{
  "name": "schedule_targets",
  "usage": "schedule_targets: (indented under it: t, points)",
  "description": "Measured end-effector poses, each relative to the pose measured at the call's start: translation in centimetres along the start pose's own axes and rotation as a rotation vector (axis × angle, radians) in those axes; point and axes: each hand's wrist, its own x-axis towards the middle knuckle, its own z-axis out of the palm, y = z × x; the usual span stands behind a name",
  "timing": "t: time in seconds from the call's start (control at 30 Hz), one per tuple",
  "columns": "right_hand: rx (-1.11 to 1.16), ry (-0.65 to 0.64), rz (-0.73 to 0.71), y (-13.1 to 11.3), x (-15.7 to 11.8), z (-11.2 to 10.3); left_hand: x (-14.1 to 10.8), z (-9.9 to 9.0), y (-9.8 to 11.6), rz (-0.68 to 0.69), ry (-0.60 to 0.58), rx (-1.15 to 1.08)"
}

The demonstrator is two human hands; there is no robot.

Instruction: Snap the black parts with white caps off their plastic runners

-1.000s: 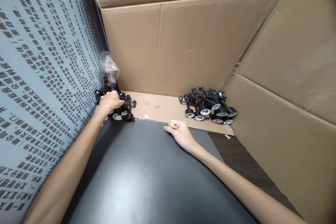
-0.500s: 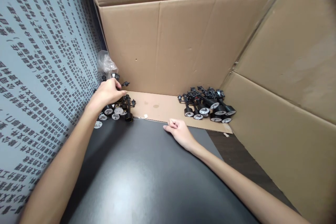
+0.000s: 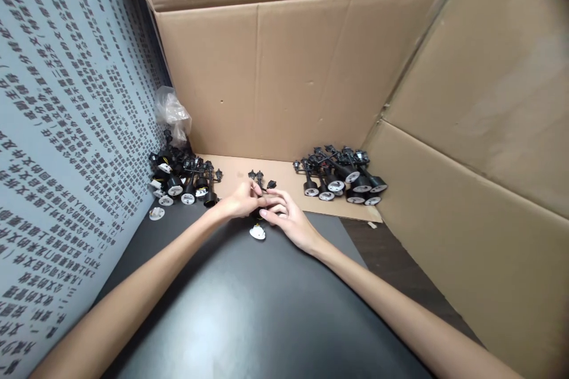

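Observation:
My left hand (image 3: 240, 201) and my right hand (image 3: 284, 216) meet above the front edge of the cardboard sheet, both gripping a black lamp fixture (image 3: 258, 180). Its small lantern heads stick up beyond my fingers, and its white disc base (image 3: 257, 233) hangs below them on the black surface side. My fingers hide the fixture's middle. A heap of similar fixtures (image 3: 182, 180) with tangled wires lies to the left of my left hand. A second heap (image 3: 340, 177) lies to the right of my right hand.
A tan cardboard sheet (image 3: 267, 174) lies between the heaps, at the back of a black tabletop (image 3: 249, 308). Cardboard panels (image 3: 267, 77) rise behind and to the right. A printed blue-grey wall (image 3: 66, 130) stands left, with a clear plastic bag (image 3: 172, 113) in the corner.
My left hand has left the left heap and moved right with a fixture. My right hand has closed on it too. The view has shifted slightly left.

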Motion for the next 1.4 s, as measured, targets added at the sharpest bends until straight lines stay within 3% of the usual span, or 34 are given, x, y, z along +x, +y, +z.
schedule_targets:
  t: [0.17, 0.43, 0.57, 0.73, 1.07, 1.4]
  points:
    - [-0.038, 0.051, -0.007, 0.4, 0.3, 0.0, 0.1, -0.1, -0.4, 0.022, -0.006, 0.002]
    - [-0.033, 0.097, -0.031, 0.5, 0.3, 0.1, 0.0, 1.3, -1.7, 0.116, 0.162, 0.011]
    - [0.082, 0.245, -0.062, 0.8, 0.5, -0.1, -0.1, 1.6, -2.2, 0.168, 0.200, -0.071]
    - [0.134, 0.422, -0.042, 1.2, 0.9, -0.7, -0.4, 1.6, -2.0, 0.187, 0.162, -0.228]
    - [0.089, 0.298, -0.041, 0.6, 1.0, -0.4, -1.2, 1.6, -1.0, 0.157, 0.078, -0.308]
    - [0.258, 0.353, -0.019, 0.7, 1.5, -1.1, -1.0, 1.5, -1.1, 0.158, 0.009, -0.334]
